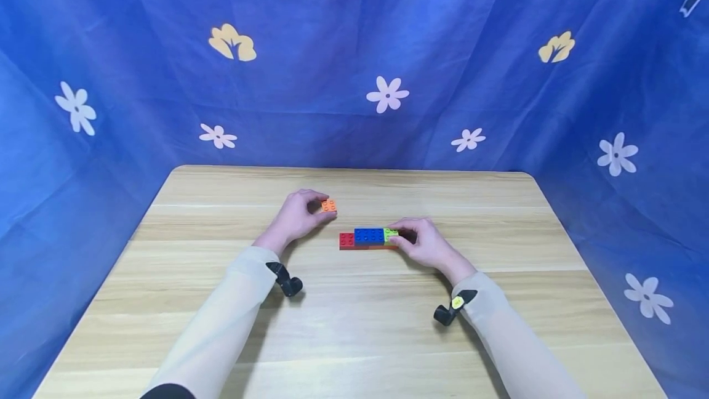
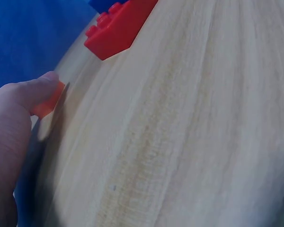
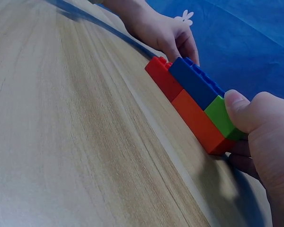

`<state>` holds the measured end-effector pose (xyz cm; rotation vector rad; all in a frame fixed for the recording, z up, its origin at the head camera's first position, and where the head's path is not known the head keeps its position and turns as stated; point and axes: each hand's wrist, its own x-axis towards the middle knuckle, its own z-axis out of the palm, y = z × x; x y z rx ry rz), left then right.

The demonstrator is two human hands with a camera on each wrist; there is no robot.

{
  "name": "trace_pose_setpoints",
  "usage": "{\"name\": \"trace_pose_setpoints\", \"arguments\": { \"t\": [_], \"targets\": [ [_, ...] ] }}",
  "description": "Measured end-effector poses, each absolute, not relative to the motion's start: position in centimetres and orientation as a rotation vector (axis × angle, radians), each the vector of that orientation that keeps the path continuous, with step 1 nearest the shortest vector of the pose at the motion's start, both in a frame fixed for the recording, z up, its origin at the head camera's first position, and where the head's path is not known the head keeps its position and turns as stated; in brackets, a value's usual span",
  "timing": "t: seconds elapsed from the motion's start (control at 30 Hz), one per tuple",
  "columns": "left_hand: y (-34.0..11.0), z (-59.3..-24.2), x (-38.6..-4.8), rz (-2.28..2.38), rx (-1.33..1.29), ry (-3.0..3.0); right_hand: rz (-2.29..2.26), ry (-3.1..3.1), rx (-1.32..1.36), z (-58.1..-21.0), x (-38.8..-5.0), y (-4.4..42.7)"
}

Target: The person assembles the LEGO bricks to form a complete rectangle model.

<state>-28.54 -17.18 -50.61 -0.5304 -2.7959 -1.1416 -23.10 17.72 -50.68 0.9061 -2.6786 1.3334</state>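
Note:
Between its thumb and fingers, my left hand [image 1: 299,215] pinches a small orange brick [image 1: 329,205], close to the table; the left wrist view shows the thumb across that brick [image 2: 49,103]. To its right stands a low two-layer build. A red brick [image 3: 163,78] and an orange brick [image 3: 199,120] make up its bottom layer. On top sit a long blue brick [image 1: 368,236] and, at the right end, a light green brick [image 3: 222,116]. My right hand [image 1: 423,244] grips the green end, thumb on the near side, its other fingers partly hidden behind.
The wood-grained table [image 1: 332,337] extends around both hands. A blue curtain [image 1: 310,79] with flower prints hangs behind it and along both sides. Each wrist wears a black camera mount, the left mount [image 1: 285,279] and the right mount [image 1: 454,308].

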Motion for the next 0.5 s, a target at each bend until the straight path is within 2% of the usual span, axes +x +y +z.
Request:
{"name": "trace_pose_setpoints", "arguments": {
  "t": [0.5],
  "targets": [
    [-17.51,-50.36,-28.51,-1.198,-0.487,-2.816,1.324,-2.675,0.907,-50.77,-23.07,17.66]
  ]
}}
